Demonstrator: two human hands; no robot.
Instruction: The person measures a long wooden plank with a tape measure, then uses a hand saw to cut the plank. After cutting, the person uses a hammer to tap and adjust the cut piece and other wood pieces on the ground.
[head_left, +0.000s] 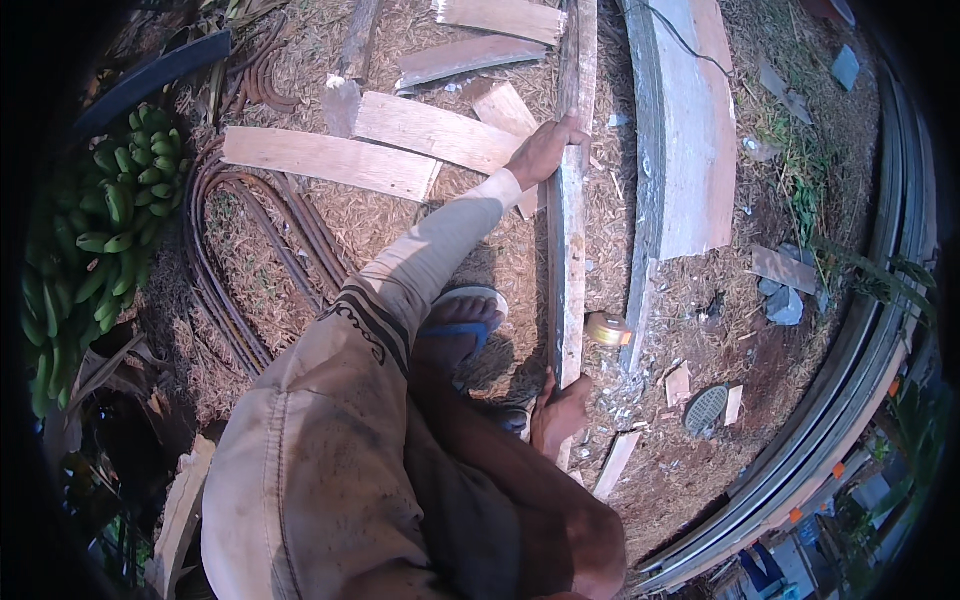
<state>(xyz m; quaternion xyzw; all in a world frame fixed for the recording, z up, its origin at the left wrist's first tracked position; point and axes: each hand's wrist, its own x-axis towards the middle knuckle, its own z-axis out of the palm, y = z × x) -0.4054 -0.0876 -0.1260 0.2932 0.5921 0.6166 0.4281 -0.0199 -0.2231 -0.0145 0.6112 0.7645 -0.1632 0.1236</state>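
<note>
A long, narrow wooden beam point(572, 240), weathered and grey on one side, runs from the top edge down past my legs. My left hand point(542, 152), in a beige sleeve, is closed over its upper part. Lower down, my right hand point(560, 418) grips the same beam near my knee, its thumb along the left side; its arm is hidden. Between the hands, just right of the beam, lies a yellow tape measure point(608, 329). My sandalled foot point(466, 312) is left of the beam.
Several cut planks point(330, 160) lie at upper left. A wide board point(695, 130) stretches along the right. Bent rusty rods point(215, 240) and green bananas point(115, 220) are at left. A sandal point(706, 410) and wood scraps point(678, 384) dot the ground; long rails point(800, 490) curve beyond.
</note>
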